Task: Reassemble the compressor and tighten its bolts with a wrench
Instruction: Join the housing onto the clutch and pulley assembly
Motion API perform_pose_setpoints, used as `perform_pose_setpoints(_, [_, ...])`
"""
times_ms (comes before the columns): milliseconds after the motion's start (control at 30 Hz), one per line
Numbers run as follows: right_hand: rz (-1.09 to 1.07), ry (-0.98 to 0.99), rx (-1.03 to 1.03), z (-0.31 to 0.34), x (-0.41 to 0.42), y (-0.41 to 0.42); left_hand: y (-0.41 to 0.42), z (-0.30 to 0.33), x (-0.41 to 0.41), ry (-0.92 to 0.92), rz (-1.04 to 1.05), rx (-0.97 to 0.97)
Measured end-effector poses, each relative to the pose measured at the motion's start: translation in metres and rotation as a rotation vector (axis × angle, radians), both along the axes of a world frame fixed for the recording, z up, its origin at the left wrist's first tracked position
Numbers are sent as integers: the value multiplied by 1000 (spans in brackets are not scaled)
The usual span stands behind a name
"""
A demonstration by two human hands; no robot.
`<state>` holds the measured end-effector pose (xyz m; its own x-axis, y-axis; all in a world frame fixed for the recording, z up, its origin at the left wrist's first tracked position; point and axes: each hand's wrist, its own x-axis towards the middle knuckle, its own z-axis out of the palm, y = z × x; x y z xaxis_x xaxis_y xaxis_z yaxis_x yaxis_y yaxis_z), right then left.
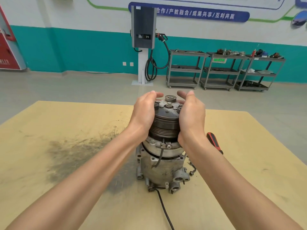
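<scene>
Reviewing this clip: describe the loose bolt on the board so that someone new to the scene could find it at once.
Start at the compressor standing upright on the tan board between the person's forearms. Look just to the right of its lower housing, below the red-and-black tool handle. The bolt lies there, small and dark, loose on the board rather than fixed to the casting.

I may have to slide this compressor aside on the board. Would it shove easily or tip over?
The compressor looks like cast metal, so probably heavy for its size and slow to slide. It stands on end, taller than wide, with the pulley on top, so a high push might tip it. The left hand and right hand cup the pulley; pushing low seems safer.
</scene>
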<state>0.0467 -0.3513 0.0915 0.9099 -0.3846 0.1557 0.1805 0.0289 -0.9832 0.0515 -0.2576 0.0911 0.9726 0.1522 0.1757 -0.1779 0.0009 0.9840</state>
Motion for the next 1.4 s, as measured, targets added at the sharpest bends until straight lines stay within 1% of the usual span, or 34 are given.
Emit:
perform_pose_setpoints(133, [-35,-3,-64,-8,-5,3,3,-11,0,-3,-29,-54])
perform_pose_setpoints(333, [-78,-47,-41,-13,-11,3,2,-13,-3,-31,-76,-66])
perform_pose_setpoints(500, [-66,-83,-42,-13,-15,4,2,-15,-8,-84,-38,-82])
perform_pose_setpoints(633, [-95,-129,-70,-17,-20,5,4,-21,-9,-136,-44,-101])
perform_pose_setpoints(800, [-63,-70,-76,-13,-13,3,2,-15,-4,-29,-51,-80])
perform_pose_setpoints(933, [-48,-66,-69,-12,-11,3,-2,-16,-3,-27,0,-85])
perform_pose_setpoints(1133, [8,-119,-42,-10,-7,-1,-6,-20,-5,-60,123,-127])
perform_pose_setpoints(1400, [44,-173,6,-16,-12,-6,-8,-22,-11,-122,118,-117])
